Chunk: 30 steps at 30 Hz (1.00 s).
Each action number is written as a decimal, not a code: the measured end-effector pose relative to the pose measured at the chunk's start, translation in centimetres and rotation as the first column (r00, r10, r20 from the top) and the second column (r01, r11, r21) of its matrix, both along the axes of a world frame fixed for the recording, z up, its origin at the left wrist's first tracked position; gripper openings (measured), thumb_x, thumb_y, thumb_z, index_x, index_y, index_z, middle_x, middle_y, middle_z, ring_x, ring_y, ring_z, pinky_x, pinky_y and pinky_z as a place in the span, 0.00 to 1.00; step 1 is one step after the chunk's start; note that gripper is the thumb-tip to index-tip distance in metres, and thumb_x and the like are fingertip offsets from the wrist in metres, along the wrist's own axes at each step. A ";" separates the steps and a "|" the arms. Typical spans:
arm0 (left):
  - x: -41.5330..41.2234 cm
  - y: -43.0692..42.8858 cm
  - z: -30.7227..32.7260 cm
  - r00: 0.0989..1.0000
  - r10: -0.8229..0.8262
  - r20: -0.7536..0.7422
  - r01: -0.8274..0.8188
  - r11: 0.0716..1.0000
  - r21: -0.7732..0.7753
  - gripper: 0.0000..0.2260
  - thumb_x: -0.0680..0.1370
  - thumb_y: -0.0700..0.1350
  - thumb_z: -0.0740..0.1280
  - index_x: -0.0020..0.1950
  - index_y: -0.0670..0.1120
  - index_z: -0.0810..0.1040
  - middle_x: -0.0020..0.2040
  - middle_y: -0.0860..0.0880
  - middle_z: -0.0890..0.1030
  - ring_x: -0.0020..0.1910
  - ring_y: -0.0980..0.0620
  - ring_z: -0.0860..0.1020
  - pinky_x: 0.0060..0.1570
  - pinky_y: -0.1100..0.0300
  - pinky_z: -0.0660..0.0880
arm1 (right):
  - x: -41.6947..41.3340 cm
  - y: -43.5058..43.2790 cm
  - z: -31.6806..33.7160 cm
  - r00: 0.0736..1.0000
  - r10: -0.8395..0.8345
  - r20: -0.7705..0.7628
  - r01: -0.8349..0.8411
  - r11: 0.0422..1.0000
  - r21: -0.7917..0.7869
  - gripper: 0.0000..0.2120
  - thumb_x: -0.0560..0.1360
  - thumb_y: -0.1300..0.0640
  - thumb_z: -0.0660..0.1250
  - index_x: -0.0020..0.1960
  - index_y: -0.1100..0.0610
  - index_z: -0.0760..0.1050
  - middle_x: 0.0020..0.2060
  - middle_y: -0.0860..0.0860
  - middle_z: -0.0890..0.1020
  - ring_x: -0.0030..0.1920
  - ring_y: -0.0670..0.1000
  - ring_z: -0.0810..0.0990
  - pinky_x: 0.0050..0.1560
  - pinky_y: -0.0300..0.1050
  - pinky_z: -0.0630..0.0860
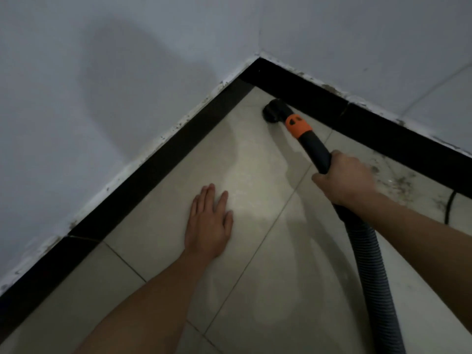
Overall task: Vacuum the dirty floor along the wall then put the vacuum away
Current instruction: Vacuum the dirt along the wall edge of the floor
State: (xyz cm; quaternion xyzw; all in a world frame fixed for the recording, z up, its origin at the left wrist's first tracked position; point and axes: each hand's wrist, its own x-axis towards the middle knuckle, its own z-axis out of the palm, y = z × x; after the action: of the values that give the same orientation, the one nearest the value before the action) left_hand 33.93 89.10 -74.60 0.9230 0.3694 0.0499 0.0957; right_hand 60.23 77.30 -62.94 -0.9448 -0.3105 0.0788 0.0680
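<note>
Right hand (344,178) around vacuum wand (314,147), nozzle (274,111) by baseboard (319,97)

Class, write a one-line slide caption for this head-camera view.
The right hand grips the black, orange-collared vacuum wand, tip beside the black skirting board; the left hand rests flat on the beige floor tiles.

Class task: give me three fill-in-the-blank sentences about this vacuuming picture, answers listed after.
1. The hand lying flat on the floor tiles is the person's ____ one.
2. The collar behind the black nozzle is coloured ____.
3. The nozzle sits near the ____ where two walls meet.
Answers: left; orange; corner.
</note>
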 end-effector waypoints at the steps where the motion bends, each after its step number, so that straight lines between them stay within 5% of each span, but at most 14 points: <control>1: 0.1 -0.2 0.4 0.999 0.001 -0.039 -0.001 1.000 -0.004 0.24 0.82 0.53 0.52 0.76 0.47 0.63 0.77 0.40 0.59 0.77 0.44 0.56 0.74 0.50 0.52 | -0.4 -1.3 0.1 0.999 0.011 0.030 -0.010 1.000 -0.021 0.15 0.69 0.47 0.70 0.47 0.52 0.67 0.31 0.49 0.70 0.28 0.51 0.70 0.29 0.42 0.64; 5: 0.7 -0.3 3.6 0.958 -0.026 -0.286 -0.011 0.992 -0.124 0.25 0.83 0.52 0.49 0.79 0.47 0.50 0.79 0.40 0.49 0.78 0.43 0.48 0.75 0.49 0.50 | -1.2 -7.0 0.7 0.999 -0.042 0.017 0.043 0.996 -0.079 0.16 0.72 0.46 0.69 0.47 0.52 0.65 0.30 0.48 0.69 0.27 0.49 0.69 0.27 0.41 0.62; 10: 0.9 -1.1 8.4 0.835 -0.160 -0.526 -0.070 0.918 -0.390 0.28 0.82 0.48 0.55 0.79 0.46 0.47 0.79 0.38 0.43 0.78 0.40 0.46 0.73 0.46 0.56 | -1.9 -8.0 3.6 0.998 0.002 -0.068 -0.008 0.996 -0.086 0.18 0.74 0.37 0.62 0.49 0.52 0.66 0.31 0.48 0.70 0.28 0.48 0.69 0.27 0.43 0.62; 14: -0.4 -1.2 8.2 0.822 -0.229 -0.521 -0.015 0.907 -0.422 0.30 0.81 0.48 0.58 0.79 0.48 0.46 0.79 0.40 0.40 0.78 0.41 0.44 0.73 0.46 0.56 | -3.5 -3.6 4.0 0.981 0.071 -0.179 -0.072 0.997 0.000 0.16 0.74 0.40 0.65 0.50 0.52 0.68 0.34 0.49 0.74 0.32 0.50 0.75 0.30 0.44 0.68; 16: -2.6 -0.8 7.7 0.836 -0.242 -0.492 0.032 0.918 -0.396 0.31 0.81 0.48 0.58 0.80 0.48 0.46 0.79 0.42 0.40 0.78 0.43 0.44 0.72 0.47 0.57 | -4.5 -1.4 4.3 0.945 0.017 -0.327 0.049 0.980 0.194 0.14 0.73 0.44 0.67 0.48 0.54 0.70 0.33 0.52 0.79 0.31 0.53 0.80 0.31 0.45 0.74; 19: -5.5 0.0 7.1 0.862 -0.225 -0.455 0.052 0.931 -0.362 0.31 0.80 0.47 0.59 0.79 0.49 0.48 0.79 0.43 0.42 0.78 0.45 0.45 0.72 0.50 0.59 | -4.9 1.7 5.5 0.791 -0.018 -0.611 0.357 0.825 0.438 0.11 0.71 0.53 0.70 0.48 0.59 0.74 0.30 0.55 0.81 0.26 0.54 0.82 0.27 0.47 0.78; 24: -6.3 0.5 6.9 0.902 -0.196 -0.385 0.054 0.935 -0.350 0.29 0.80 0.46 0.59 0.79 0.49 0.51 0.80 0.43 0.44 0.78 0.47 0.47 0.72 0.52 0.59 | -5.1 6.0 7.4 0.641 0.096 -0.761 0.438 0.769 0.466 0.11 0.72 0.59 0.70 0.49 0.64 0.74 0.22 0.53 0.78 0.23 0.54 0.79 0.23 0.42 0.74; 27: -5.5 0.3 6.8 0.918 -0.152 -0.366 0.028 0.947 -0.321 0.28 0.80 0.43 0.59 0.79 0.48 0.53 0.79 0.42 0.47 0.78 0.46 0.49 0.71 0.53 0.59 | -6.9 3.8 6.8 0.751 0.111 -0.651 0.256 0.859 0.443 0.10 0.71 0.55 0.70 0.47 0.59 0.73 0.27 0.53 0.80 0.25 0.53 0.81 0.25 0.42 0.75; 30: -3.7 0.4 6.6 0.926 -0.111 -0.361 0.004 0.958 -0.286 0.27 0.80 0.44 0.58 0.78 0.45 0.53 0.79 0.40 0.48 0.77 0.44 0.50 0.71 0.53 0.58 | -6.2 1.2 6.6 0.974 0.107 -0.201 -0.073 0.982 0.172 0.14 0.71 0.46 0.68 0.48 0.52 0.67 0.35 0.51 0.77 0.33 0.55 0.78 0.33 0.45 0.71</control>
State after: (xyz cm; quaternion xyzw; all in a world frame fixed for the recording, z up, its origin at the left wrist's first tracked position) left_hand 30.22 89.47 -67.98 0.9032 0.3565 -0.1820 0.1549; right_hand 54.00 78.51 -56.37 -0.9074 -0.3497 0.1551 0.1742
